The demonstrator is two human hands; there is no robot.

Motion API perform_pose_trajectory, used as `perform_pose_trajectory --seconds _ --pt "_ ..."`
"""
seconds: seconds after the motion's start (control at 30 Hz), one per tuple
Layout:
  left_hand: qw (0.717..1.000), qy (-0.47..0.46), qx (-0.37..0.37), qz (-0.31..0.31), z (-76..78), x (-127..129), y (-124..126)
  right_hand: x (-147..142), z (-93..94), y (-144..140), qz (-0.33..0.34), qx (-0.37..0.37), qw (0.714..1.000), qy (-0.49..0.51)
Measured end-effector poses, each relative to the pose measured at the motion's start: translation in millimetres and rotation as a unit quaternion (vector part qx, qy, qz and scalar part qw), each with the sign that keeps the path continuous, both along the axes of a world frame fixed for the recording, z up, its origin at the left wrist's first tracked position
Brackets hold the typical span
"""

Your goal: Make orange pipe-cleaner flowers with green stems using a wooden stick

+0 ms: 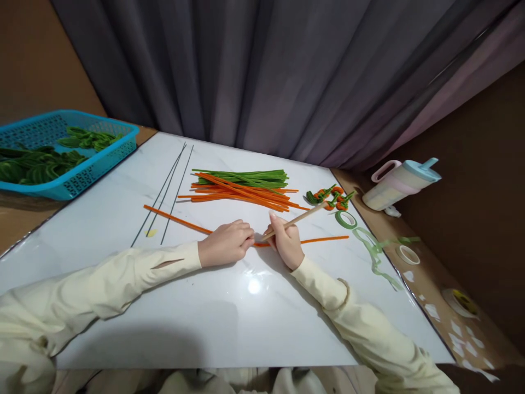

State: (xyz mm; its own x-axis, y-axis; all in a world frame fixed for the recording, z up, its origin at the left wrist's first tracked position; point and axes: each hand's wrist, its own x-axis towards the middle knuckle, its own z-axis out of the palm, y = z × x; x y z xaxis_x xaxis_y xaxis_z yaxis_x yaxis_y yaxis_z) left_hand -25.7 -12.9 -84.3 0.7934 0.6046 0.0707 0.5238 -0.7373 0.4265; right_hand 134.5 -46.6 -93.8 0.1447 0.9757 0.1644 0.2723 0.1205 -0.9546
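Note:
A long orange pipe cleaner [180, 220] runs crosswise over the table, passing under both hands. My left hand [232, 242] is closed around its middle, fingers curled down. Close beside it, my right hand [285, 241] is closed on a thin wooden stick [301, 218], whose tip meets the pipe cleaner between the hands. The stick slants up to the right. Exactly how the fingertips pinch the pipe cleaner is hidden. Just beyond lie a pile of orange pipe cleaners [238, 195] and a bundle of green pipe cleaners [246, 177].
Several thin dark wires [166, 183] lie left. Small orange-and-green pieces [334, 198], green tape [345, 220] and a curly green strip [373, 249] lie right. A blue basket [98, 169] with green fuzzy pieces stands left, a tumbler [400, 186] right. White scraps [457, 342] dot the brown edge.

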Motion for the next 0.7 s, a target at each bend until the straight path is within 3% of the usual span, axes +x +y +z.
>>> perform_pose_trajectory --seconds 0.17,0.43,0.7 --pt "0.999 0.012 0.036 -0.022 -4.8 0.3 -2.8 -5.3 -3.9 -1.0 0.037 -0.032 0.999 -0.022" --pt "0.997 0.006 0.058 -0.050 -7.5 -1.7 0.8 -2.1 -5.7 -2.0 0.086 0.033 0.988 -0.127" --pt "0.997 0.004 0.048 -0.058 -10.0 -1.2 3.0 -1.6 -12.6 -1.3 0.126 0.068 0.975 -0.168"
